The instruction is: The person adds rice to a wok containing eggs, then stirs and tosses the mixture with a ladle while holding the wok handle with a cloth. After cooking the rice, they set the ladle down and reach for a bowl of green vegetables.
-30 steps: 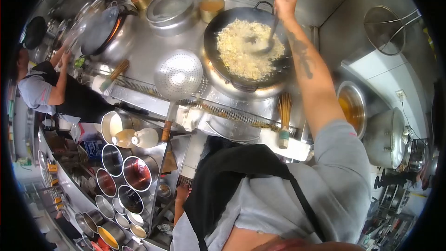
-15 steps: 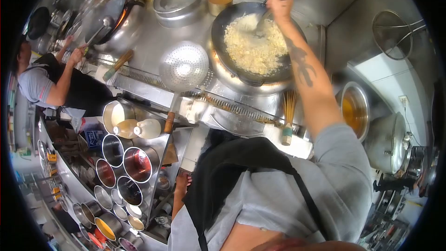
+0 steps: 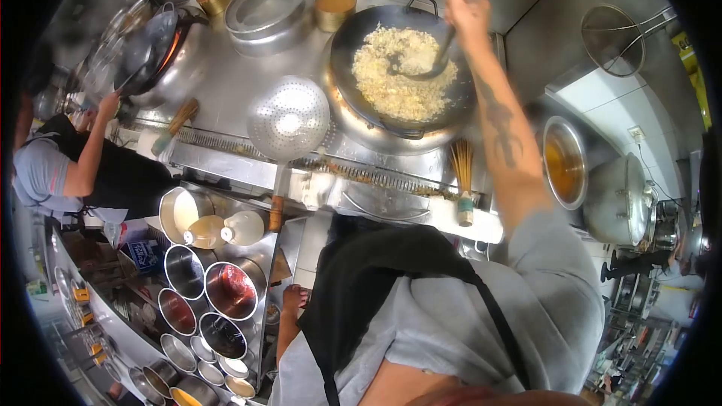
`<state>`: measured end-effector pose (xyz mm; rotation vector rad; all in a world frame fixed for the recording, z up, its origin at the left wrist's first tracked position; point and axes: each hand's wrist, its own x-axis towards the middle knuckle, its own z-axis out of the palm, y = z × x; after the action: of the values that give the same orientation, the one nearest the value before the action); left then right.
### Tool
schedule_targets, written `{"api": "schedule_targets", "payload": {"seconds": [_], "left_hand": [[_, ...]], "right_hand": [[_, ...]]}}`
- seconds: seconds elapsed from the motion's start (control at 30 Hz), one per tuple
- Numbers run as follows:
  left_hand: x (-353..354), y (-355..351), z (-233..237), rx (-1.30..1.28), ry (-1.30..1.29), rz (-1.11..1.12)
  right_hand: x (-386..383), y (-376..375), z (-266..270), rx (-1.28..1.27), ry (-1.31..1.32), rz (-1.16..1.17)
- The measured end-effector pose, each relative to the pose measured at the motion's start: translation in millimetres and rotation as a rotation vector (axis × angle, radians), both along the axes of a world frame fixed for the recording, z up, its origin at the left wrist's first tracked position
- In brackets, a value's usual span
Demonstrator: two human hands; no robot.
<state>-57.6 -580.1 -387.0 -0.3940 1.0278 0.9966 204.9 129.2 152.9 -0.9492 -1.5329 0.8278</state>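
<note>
My right hand (image 3: 468, 15) is wrapped around the wooden-handled ladle (image 3: 435, 68), close to where the wood meets the metal. The ladle's bowl dips into pale yellow fried rice (image 3: 402, 98) in a black wok (image 3: 347, 51). The wok sits on a round steel burner ring, and my forearm crosses above its right side. My left hand (image 3: 295, 298) hangs low by my side, near the edge of the sauce stand. Its fingers look curled, and their inner side is hidden.
A perforated strainer (image 3: 289, 119) lies left of the wok. A bamboo brush (image 3: 463, 180) stands at the stove's front edge. Sauce pots (image 3: 235, 289) crowd the stand at left. At right are a bowl of orange liquid (image 3: 564, 162) and a co-worker (image 3: 56, 169) works far left.
The ladle's bowl has turned and swept lower through the rice, and my right hand has shifted slightly right. The view has shifted a little. The co-worker's arm is lower.
</note>
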Motion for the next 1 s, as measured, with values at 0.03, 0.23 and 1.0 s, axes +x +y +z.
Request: {"api": "schedule_targets", "payload": {"seconds": [0.03, 0.23, 1.0], "left_hand": [[5, 13, 45, -0.089, 0.641, -0.31], [-29, 44, 76, -0.091, 0.454, -0.04], [240, -53, 133, -0.221, 0.893, -0.062]], "right_hand": [[4, -5, -9, -0.06, -0.06, -0.123], [49, 15, -10, -0.006, 0.076, 0.05], [10, 30, -47, -0.144, 0.331, 0.39]]}}
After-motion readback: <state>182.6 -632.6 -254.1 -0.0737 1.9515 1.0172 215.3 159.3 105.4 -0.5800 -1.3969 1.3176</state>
